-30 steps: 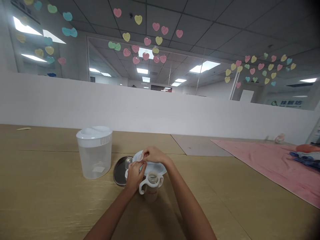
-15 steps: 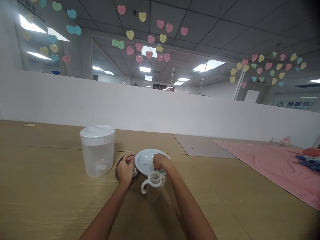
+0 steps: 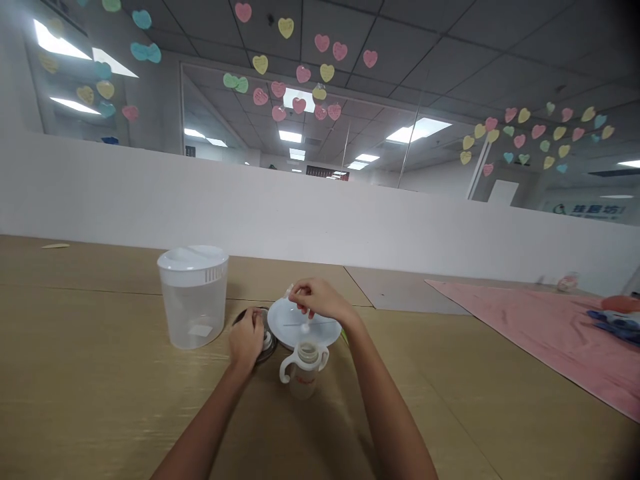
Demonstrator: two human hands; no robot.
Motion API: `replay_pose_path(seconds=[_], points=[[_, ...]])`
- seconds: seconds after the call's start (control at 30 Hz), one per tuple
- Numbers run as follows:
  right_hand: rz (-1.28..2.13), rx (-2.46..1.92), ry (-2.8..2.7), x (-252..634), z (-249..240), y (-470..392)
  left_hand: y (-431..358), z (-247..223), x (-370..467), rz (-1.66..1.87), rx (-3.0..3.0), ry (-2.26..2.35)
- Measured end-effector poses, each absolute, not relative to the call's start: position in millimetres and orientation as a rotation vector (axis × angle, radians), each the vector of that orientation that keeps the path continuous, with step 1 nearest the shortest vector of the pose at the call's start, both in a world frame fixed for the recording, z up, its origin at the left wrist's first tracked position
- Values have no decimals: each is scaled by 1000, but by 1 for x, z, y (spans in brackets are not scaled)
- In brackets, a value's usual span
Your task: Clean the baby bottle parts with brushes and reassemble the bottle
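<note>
My right hand (image 3: 320, 299) is above the white plate (image 3: 281, 325), its fingertips pinched on a thin whitish piece (image 3: 305, 327) that hangs down with a small pale blob at its end. A thin dark line crosses the plate's surface. Just in front stands a clear baby bottle (image 3: 303, 385) with two white handles and an uncapped mouth. On the left, my left hand (image 3: 247, 337) rests at a dark round dish (image 3: 259, 361) with fingers curled; what they hold, if anything, is hidden. A small white part (image 3: 267, 341) lies in that dish.
A translucent bucket (image 3: 194, 307) with a white lid stands to the left. A pink cloth (image 3: 530, 327) covers the table's right side, with a blue and orange item (image 3: 617, 313) on it. A low white partition (image 3: 300, 213) runs along the back.
My right hand has risen off the plate, and a thin whitish piece now shows below its fingertips. My left hand has shifted slightly left and stays at the dark dish.
</note>
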State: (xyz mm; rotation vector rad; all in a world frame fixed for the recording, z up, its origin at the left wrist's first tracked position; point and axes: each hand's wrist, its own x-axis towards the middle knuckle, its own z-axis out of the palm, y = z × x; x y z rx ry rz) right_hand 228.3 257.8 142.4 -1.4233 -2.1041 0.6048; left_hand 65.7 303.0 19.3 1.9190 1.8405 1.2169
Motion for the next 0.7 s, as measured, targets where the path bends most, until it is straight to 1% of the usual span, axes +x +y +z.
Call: replay_pose_path(seconds=[0.13,0.23,0.37,0.53,0.7], points=[[908,-1262,-2185,235,156,241,298,12,66,1026,2132,1891],[1003,-1235,-2204,235,157,240,297,8,66,981,2189,1878],[1021,-1220,-2219,232,155,241,300,4,66,946,2199,1883],[945,-1211,-2196,231,157,238,301,3,66,948,2201,1908],[930,-1235,-2199,232,157,239,299,5,67,835,2231,1959]])
